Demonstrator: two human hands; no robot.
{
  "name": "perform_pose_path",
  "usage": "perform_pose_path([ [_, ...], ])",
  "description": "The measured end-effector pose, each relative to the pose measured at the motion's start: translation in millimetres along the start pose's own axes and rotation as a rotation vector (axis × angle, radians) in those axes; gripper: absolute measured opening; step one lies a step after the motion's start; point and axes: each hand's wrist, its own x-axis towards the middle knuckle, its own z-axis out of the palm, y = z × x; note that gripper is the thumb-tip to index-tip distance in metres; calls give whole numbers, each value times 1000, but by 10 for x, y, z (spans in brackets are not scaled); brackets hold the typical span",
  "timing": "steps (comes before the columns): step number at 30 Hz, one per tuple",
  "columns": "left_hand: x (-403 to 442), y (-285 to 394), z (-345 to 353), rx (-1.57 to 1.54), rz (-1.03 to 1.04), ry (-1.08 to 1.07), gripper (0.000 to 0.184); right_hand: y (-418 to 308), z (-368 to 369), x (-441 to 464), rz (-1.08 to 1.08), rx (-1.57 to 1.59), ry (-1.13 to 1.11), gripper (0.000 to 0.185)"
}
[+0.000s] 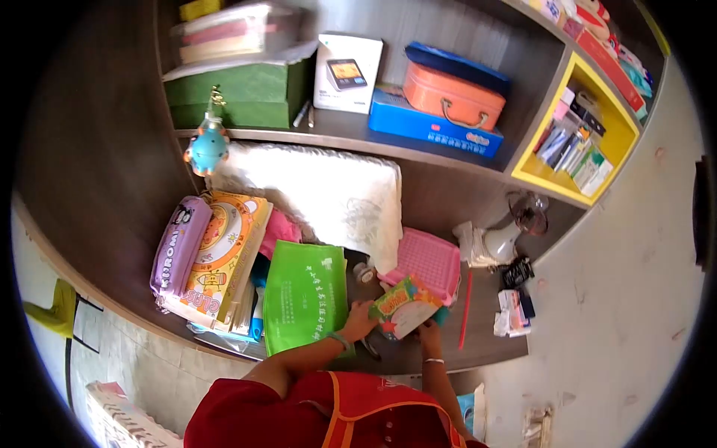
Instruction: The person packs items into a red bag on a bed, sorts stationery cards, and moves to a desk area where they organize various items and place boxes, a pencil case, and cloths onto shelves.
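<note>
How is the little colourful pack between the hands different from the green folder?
Size: the colourful pack looks much smaller than the green folder.
Colour: the colourful pack mixes orange, yellow and green with a pale panel; the green folder is bright green with white writing.
Place: the colourful pack is between the left hand and right hand; the green folder is left of it.
Both have printing.

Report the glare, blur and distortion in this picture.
Head view: fisheye distortion bows the middle shelf; head view: glare bleaches the large white item; head view: the upper-left stack looks smeared, and lettering on the colourful box is soft.
</note>
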Motion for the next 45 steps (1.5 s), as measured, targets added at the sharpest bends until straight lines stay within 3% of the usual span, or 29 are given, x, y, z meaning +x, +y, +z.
perform_pose_path([
  [1,18,69,-36,9,5,33,60,-34,-2,16,-30,1,-18,27],
  [3,37,223,-130,-16,24,99,49,-145,-18,13,75,401,-224,27],
  [4,66,232,-178,-5,18,137,49,-337,-4,-95,94,507,-215,29],
  [6,120,249,-248,-169,-99,49,44,-562,33,-164,-106,732,-319,34],
  [7,105,290,-263,-196,-94,122,41,-714,-9,-253,-117,728,-340,34],
  [9,142,254,-283,-227,-97,106,41,-983,-97,-384,318,1023,-266,39],
  [11,164,227,-286,-261,-100,79,41,-972,-49,-320,269,1051,-270,39],
  [13,141,303,-324,-273,-247,-161,48,-826,-31,-227,223,1080,-270,38],
  [14,86,380,-316,-274,-245,-152,48,-713,-39,-180,181,887,-289,37],
  [15,-2,554,-339,-215,-114,-89,54,-669,-42,-117,134,695,-305,35],
  [16,-72,729,-381,-154,19,-24,61,-724,-21,-96,123,695,-311,35],
  [17,-134,890,-446,-152,25,-16,61,-857,10,-170,28,725,-243,29],
  [19,-241,1164,-608,322,263,13,66,-1180,20,-329,-71,758,-175,24],
  [23,-125,1403,-942,432,369,81,59,-2054,-33,-721,-223,805,-165,21],
  [25,5,1492,-1092,553,496,304,56,-2399,-42,-897,-274,864,-220,21],
  [31,173,1990,-1944,168,661,388,59,-3158,-174,-1293,-361,922,-369,33],
  [33,178,2130,-2231,79,707,421,57,-3116,-307,-1036,-639,581,-166,42],
  [34,174,2213,-2375,77,709,421,57,-3223,-339,-1092,-641,579,-165,42],
  [36,161,2358,-2651,-23,670,361,58,-3654,-421,-1298,-1365,-3,231,47],
  [37,153,2424,-2773,-82,676,344,57,-3791,-432,-1358,-1364,-4,234,47],
  [39,135,2560,-2984,-184,662,266,54,-3991,-471,-1447,-1620,-448,273,47],
  [40,145,2605,-3063,-201,682,252,51,-4082,-499,-1458,-1606,-450,294,47],
  [42,162,2649,-3252,-155,709,226,49,-4261,-528,-1452,-1754,-683,184,44],
  [45,201,2721,-3508,-202,722,205,42,-4549,-470,-1499,-1804,-622,111,36],
])
